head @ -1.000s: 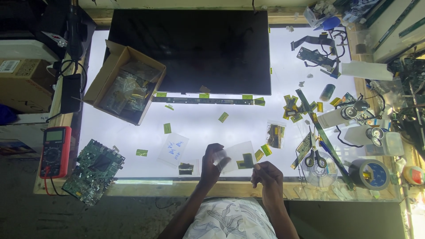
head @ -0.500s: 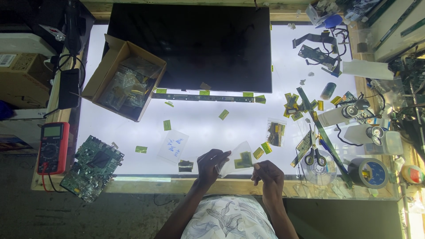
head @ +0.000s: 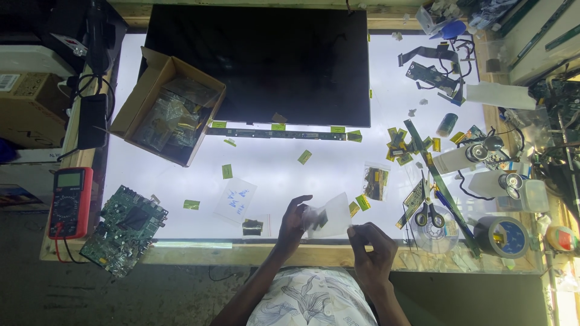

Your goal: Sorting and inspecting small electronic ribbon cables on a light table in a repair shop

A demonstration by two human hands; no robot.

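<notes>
My left hand (head: 295,220) holds a small clear plastic bag (head: 329,216) by its left edge, just above the front of the lit white table (head: 272,172). To its right, my right hand (head: 370,246) has its fingers pinched together at the bag's lower right corner; whether they grip the bag or a small part is too small to tell. A small bagged part (head: 252,227) lies just left of my left hand. Yellow-green flex pieces (head: 361,202) lie right of the bag.
A large black display panel (head: 266,60) lies at the back with a thin strip board (head: 284,133) along its lower edge. An open cardboard box (head: 166,115) sits left. A green circuit board (head: 124,229), red multimeter (head: 71,202), scissors (head: 428,211) and tape roll (head: 502,235) ring the table.
Both hands have stayed at the front edge with the clear bag between them; the bag has shifted a little toward my right hand.
</notes>
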